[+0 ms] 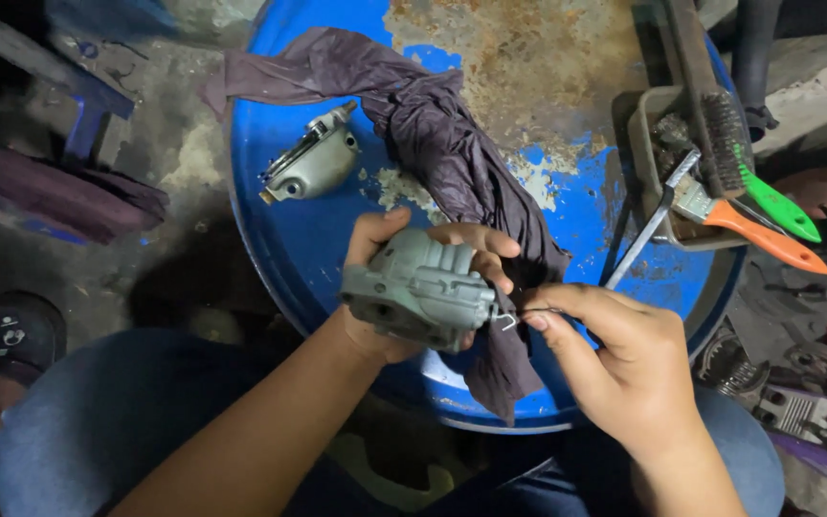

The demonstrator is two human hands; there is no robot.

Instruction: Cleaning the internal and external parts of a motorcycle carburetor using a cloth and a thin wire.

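My left hand [390, 251] grips a grey cast-metal engine part [418, 290] over the near edge of a blue drum top [289, 239]. A thin bent wire spring [507, 319] sticks out of the part's right side. My right hand [614, 364] pinches that wire between thumb and forefinger. A dark purple rag [442, 144] lies across the drum and hangs down under both hands.
A second grey metal housing [313, 161] lies on the drum's left side. A small tray [681, 172] at the right holds a wire brush, green and orange handled tools and a screwdriver [648, 230]. Rust covers the drum's far part. Engine parts [796, 402] lie on the floor right.
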